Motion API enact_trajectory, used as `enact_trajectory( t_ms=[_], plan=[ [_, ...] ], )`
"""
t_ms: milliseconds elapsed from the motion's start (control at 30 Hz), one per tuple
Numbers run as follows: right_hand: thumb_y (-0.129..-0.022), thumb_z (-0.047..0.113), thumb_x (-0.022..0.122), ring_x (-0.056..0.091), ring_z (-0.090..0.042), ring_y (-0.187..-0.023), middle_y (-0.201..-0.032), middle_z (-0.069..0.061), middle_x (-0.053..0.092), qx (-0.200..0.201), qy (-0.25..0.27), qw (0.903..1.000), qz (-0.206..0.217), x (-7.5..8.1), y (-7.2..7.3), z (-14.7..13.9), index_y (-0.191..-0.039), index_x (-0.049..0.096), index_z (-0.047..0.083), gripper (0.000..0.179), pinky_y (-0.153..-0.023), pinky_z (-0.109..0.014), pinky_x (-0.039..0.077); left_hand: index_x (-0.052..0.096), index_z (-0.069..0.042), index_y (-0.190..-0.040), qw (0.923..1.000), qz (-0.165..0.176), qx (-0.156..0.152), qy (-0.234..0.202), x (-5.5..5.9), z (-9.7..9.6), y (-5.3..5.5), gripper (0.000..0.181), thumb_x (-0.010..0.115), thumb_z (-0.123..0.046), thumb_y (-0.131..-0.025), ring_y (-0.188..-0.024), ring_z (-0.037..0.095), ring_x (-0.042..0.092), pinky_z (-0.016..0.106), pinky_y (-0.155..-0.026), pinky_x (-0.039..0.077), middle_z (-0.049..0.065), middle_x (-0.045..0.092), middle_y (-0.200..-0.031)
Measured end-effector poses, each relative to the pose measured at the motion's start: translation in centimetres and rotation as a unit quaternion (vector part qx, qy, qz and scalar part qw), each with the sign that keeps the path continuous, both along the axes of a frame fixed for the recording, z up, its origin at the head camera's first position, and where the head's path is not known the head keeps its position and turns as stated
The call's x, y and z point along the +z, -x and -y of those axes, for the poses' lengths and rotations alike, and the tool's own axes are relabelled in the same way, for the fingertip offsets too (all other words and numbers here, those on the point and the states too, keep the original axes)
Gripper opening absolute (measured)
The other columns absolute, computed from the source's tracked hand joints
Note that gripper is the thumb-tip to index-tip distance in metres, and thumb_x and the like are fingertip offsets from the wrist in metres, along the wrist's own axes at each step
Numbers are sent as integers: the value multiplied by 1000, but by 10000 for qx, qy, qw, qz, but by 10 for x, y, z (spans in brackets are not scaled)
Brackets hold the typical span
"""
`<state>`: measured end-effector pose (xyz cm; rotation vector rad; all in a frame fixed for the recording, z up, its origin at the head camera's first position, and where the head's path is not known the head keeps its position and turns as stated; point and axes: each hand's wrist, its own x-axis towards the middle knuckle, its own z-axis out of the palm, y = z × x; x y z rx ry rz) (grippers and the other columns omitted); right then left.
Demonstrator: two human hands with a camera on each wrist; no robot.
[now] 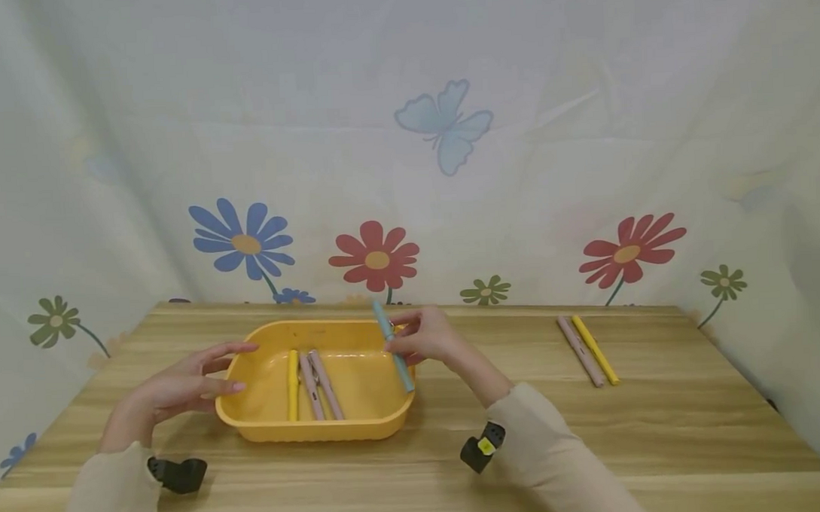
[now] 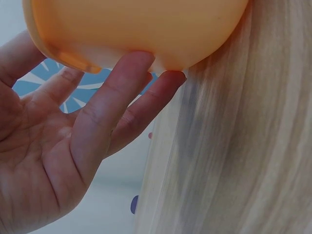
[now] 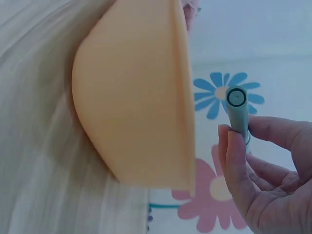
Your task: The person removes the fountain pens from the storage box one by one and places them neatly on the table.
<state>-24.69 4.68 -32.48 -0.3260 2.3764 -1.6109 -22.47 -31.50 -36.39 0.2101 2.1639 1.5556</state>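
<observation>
My right hand (image 1: pixel 426 337) pinches a light blue pen (image 1: pixel 402 365) between thumb and fingers, over the right end of a yellow plastic basin (image 1: pixel 314 432). Tilted, the pen has its lower end inside the rim in the head view; its round end (image 3: pixel 237 97) faces the camera in the right wrist view. My left hand (image 1: pixel 190 380) holds the basin's left end, thumb and a finger over the rim, other fingertips (image 2: pixel 139 61) against the outer wall. Inside lie a yellow pen (image 1: pixel 293 384) and mauve pens (image 1: pixel 311 386), with another yellow one partly hidden between them.
On the wooden table (image 1: pixel 525 448), to the right of the basin, a mauve pen (image 1: pixel 580 351) and a yellow pen (image 1: pixel 596 351) lie side by side. A flowered cloth (image 1: pixel 517 207) hangs behind the table. A black wrist device (image 1: pixel 483 447) sits at each sleeve.
</observation>
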Motion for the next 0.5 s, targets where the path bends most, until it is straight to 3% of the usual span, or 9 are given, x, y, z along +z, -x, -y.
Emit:
enact_trajectory(
  t_ms=[333, 500],
  plan=[
    [-78, 5, 69, 62, -12, -59, -89, -18, 67, -189, 22, 9996, -200, 7, 4, -47, -119, 56, -6, 44, -60, -35, 56, 25, -6, -141, 10000, -32, 17, 29, -1, 1, 0, 69, 63, -12, -84, -128, 51, 18, 48, -82, 50, 30, 1, -146],
    [-79, 5, 68, 64, -12, -64, -92, -18, 67, -311, 18, 9991, -291, 7, 7, -75, -121, 54, -7, 46, -64, -37, 56, 25, -6, -141, 10000, -14, 13, 10, -1, 1, 0, 69, 63, -12, -84, -127, 50, 23, 48, -82, 50, 30, 2, -146]
  ],
)
